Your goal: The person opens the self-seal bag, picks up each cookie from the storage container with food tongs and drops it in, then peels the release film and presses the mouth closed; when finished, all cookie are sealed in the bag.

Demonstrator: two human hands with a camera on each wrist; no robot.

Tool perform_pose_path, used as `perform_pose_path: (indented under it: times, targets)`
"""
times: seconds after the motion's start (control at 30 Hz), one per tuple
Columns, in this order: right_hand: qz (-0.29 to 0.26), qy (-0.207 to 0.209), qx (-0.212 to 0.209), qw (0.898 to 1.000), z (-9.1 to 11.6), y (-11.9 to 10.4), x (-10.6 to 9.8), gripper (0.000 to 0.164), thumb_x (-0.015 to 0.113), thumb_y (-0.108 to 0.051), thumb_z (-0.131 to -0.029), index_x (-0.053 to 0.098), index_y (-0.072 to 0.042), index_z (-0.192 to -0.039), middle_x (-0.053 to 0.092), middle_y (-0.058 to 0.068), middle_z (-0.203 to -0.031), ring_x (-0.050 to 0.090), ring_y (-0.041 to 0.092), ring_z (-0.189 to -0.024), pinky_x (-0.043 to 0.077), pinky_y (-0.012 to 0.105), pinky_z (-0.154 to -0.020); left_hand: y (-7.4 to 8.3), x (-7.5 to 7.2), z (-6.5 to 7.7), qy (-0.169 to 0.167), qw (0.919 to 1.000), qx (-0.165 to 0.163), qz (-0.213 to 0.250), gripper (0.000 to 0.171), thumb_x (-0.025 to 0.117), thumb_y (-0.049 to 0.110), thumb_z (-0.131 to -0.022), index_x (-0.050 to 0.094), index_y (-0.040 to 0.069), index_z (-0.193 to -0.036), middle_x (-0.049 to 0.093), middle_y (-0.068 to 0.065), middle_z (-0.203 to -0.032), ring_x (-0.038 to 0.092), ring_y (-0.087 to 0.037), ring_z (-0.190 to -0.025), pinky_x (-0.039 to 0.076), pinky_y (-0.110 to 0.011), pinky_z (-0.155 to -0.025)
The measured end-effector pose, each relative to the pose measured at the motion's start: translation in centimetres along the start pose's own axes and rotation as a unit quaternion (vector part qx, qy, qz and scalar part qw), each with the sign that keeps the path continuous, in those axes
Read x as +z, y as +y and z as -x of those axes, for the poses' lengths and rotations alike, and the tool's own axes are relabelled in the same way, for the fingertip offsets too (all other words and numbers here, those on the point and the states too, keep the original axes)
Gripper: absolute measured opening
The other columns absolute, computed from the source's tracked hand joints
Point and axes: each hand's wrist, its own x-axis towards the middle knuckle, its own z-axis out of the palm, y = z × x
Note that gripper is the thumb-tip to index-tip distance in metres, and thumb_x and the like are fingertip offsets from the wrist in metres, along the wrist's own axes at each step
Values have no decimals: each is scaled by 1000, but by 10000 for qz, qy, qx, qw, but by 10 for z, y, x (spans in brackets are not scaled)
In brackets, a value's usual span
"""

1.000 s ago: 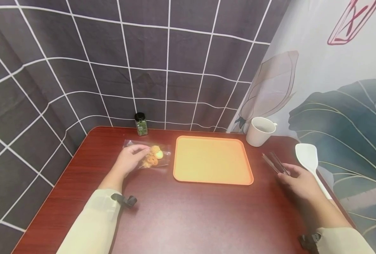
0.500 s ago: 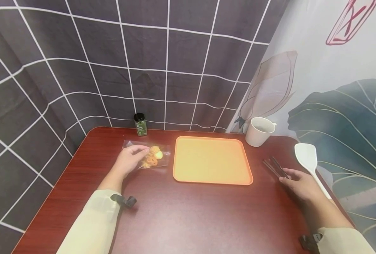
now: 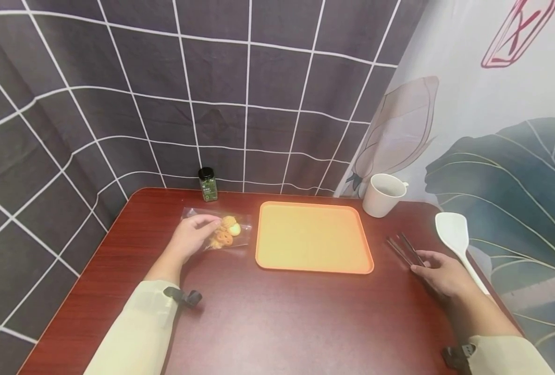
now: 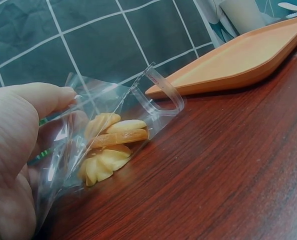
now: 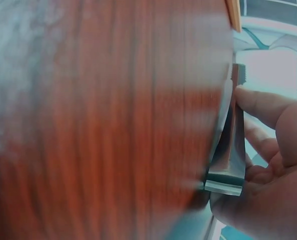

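Note:
On the table's left side, my left hand (image 3: 192,236) pinches the edge of a clear plastic bag (image 3: 242,240) between thumb and fingers. Several yellow and brown cookies (image 4: 108,145) lie inside the bag; in the left wrist view its far end shows a clear seal strip. Over at the right, my right hand (image 3: 443,272) holds small metal tongs (image 3: 403,250), their two arms apart and their tips pointing away toward the cup. The right wrist view shows the tongs' (image 5: 227,175) bent end close to the palm and a serrated tip. Nothing is between their arms.
An orange tray (image 3: 315,237) lies between the hands. Behind the bag stands a green jar with a black lid (image 3: 208,184). A white cup (image 3: 383,195) is at the back right, and a white spatula (image 3: 454,232) lies along the table's right edge.
The tongs have turned slightly in my right hand, and their tips now sit lower with the arms visible side by side. My left hand and the bag have stayed put.

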Motion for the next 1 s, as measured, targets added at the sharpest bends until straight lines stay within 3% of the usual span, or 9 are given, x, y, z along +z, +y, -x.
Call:
perform_pose_path:
  times: [0.17,0.3,0.4,0.47,0.63,0.8,1.0]
  targets:
    - [-100,-27,23,9999,-1,0,-2,84,68,-52,-103,43,8,-156,56,42,-142,65,49,-117,60,48,-86,0,0,0,0,10000,8,-44,39,72,42,-102,78,13,-127,74,-14,-136,65,-31,-128,49,-55,-115]
    - [-249,157,21,9996,4,-13,-4,85,63,-59,-103,44,3,-158,57,39,-144,63,51,-122,59,53,-90,1,0,1,-9,10000,14,-45,38,72,41,-103,78,13,-128,74,-14,-136,65,-31,-127,50,-55,-114]
    - [-185,397,-215,9988,7,-32,-3,81,63,-60,-103,49,-1,-156,62,35,-140,63,50,-123,58,51,-87,2,-1,2,7,10000,0,-43,37,72,40,-103,78,13,-127,74,-14,-135,66,-31,-126,52,-54,-112]
    - [-270,491,-394,9977,9,-47,-1,76,64,-58,-103,53,-4,-154,66,31,-136,65,45,-120,58,42,-85,2,-1,2,6,10000,-10,-52,37,72,40,-103,78,13,-128,74,-14,-135,66,-30,-126,52,-53,-112]
    - [-753,502,-832,9924,12,-88,11,62,70,-48,-103,60,-9,-150,71,20,-128,67,23,-110,55,22,-78,3,0,1,-15,10000,-25,-35,38,72,41,-103,77,13,-129,74,-14,-137,66,-30,-126,52,-52,-111]
    - [-1068,399,-1198,9862,12,-124,27,56,72,-42,-103,62,-9,-148,74,16,-124,68,5,-98,56,21,-79,3,0,1,-15,10000,-34,-56,38,71,40,-103,77,13,-129,73,-14,-137,65,-30,-126,52,-53,-112]
    - [-1437,415,-1561,9764,6,-156,48,50,74,-35,-102,66,-8,-144,75,15,-120,69,10,-94,56,23,-73,2,0,1,-15,10000,-36,1,37,72,39,-103,77,12,-128,74,-14,-136,66,-30,-124,53,-50,-110]
